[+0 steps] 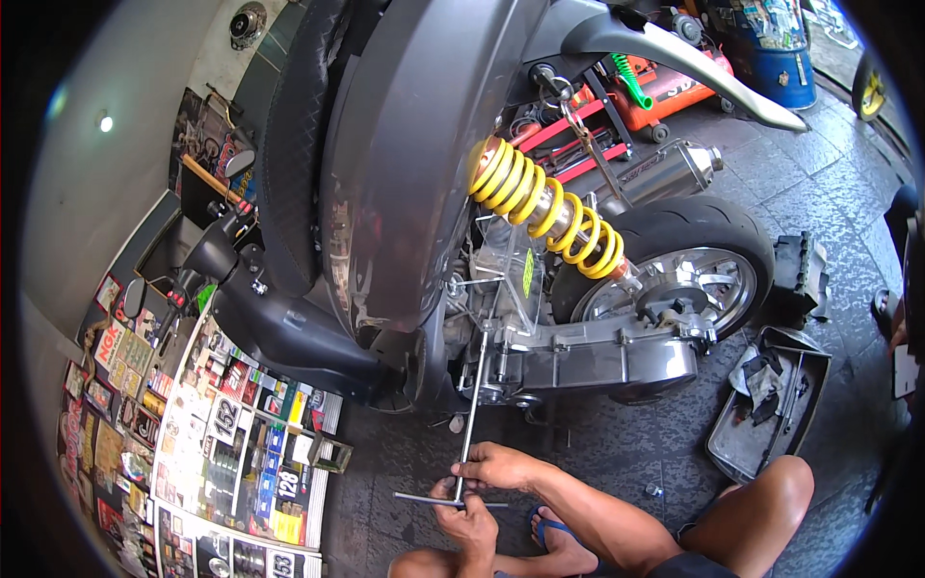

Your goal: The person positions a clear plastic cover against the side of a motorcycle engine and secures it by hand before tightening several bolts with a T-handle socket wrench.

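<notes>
Long silver T-hdl wrench [471,414] slants up, tip at L end of grey engine case [597,361].

Both hands [496,468] on T-handle wrench [472,414], scooter [409,173]

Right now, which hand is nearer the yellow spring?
Right. The right hand is on the wrench's long shaft, below the spring in view; the left hand is lower, at the crossbar, so farther away.
</notes>
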